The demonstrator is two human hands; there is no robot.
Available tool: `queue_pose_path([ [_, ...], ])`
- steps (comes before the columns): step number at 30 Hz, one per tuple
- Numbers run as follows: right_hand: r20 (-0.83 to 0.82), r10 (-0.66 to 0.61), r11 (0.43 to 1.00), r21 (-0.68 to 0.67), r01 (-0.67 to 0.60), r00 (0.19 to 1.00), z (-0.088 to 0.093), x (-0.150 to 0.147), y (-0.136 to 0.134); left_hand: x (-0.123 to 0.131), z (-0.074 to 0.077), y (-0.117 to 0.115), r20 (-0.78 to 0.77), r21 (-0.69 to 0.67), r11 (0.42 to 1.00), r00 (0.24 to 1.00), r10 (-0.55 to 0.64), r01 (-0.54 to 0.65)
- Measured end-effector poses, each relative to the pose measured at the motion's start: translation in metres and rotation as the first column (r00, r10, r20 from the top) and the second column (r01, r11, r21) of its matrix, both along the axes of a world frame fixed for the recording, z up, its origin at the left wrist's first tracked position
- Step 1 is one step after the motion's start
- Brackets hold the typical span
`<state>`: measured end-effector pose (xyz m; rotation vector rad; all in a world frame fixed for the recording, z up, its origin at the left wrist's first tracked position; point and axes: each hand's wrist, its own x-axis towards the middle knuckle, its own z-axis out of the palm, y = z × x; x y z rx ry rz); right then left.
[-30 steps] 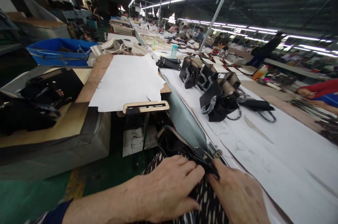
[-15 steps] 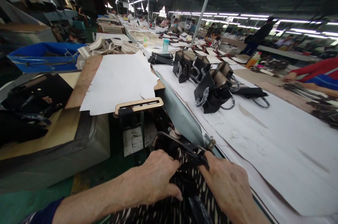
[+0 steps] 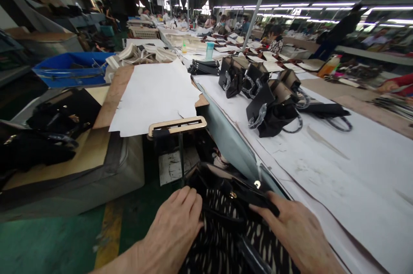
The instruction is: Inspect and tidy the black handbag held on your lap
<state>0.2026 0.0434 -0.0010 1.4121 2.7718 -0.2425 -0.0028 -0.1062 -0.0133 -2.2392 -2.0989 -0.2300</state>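
Two hands, one black-and-white handbag (image 3: pixel 230 233) — left hand (image 3: pixel 172 233) lying open against its side, right hand (image 3: pixel 297 233) pinching its black rim (image 3: pixel 254 196)

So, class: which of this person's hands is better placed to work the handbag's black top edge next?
Probably the right hand: its fingers lie on the black top edge of the patterned handbag, while the left hand sits lower, against the bag's patterned side.

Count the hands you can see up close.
3: the left hand and right hand on a patterned bag, and a co-worker's hand at the right edge; others may be hidden.
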Motion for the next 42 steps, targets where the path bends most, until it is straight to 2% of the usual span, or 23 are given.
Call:
queue_pose_path([
  [3,-0.101,-0.012,0.984,-0.179,-0.006,0.995,-0.011,-0.001,-0.006,0.0,0.0,-0.019,0.016,0.109,0.993,0.999,0.033,-0.034],
  [6,-0.077,-0.018,0.964,-0.266,-0.004,0.997,-0.027,-0.004,-0.013,-0.004,0.001,-0.022,0.126,-0.048,0.992,0.985,0.119,-0.114],
  [8,-0.044,-0.002,0.965,-0.262,-0.009,0.999,-0.035,-0.006,-0.016,-0.006,0.002,-0.016,0.14,-0.163,0.972,0.971,0.192,-0.168],
  [10,-0.031,0.02,0.97,-0.243,-0.027,0.999,-0.038,-0.008,-0.018,-0.007,0.004,-0.007,0.144,-0.207,0.962,0.967,0.209,-0.177],
  [18,-0.046,0.065,0.988,-0.136,-0.071,0.997,-0.042,-0.008,-0.018,-0.012,0.014,0.028,0.143,-0.27,0.962,0.99,0.013,0.026],
  [23,-0.162,0.076,0.978,-0.18,-0.106,0.984,-0.046,-0.005,-0.014,-0.017,0.008,0.04,0.095,-0.279,0.96,0.995,0.016,0.012],
  [27,-0.347,0.13,0.945,-0.239,-0.221,0.929,-0.042,-0.002,-0.007,-0.017,0.002,0.043,0.044,-0.28,0.96,0.999,0.032,-0.019],
  [31,-0.32,0.204,0.958,-0.13,-0.256,0.925,-0.042,0.005,-0.001,-0.015,0.001,0.042,0.053,-0.294,0.955,0.996,0.067,-0.048],
  [36,-0.285,0.219,0.972,-0.024,-0.235,0.933,-0.05,0.019,-0.002,-0.013,-0.001,0.041,0.098,-0.266,0.963,0.993,0.071,-0.043],
  [38,-0.272,0.194,0.981,0.025,-0.195,0.942,-0.055,0.028,-0.005,-0.013,-0.003,0.042,0.1,-0.235,0.969,0.99,0.097,-0.071],
  [42,-0.27,0.094,0.994,0.078,-0.075,0.958,-0.062,0.046,-0.018,-0.012,-0.01,0.041,0.123,-0.091,0.99,0.985,0.118,-0.107],
])
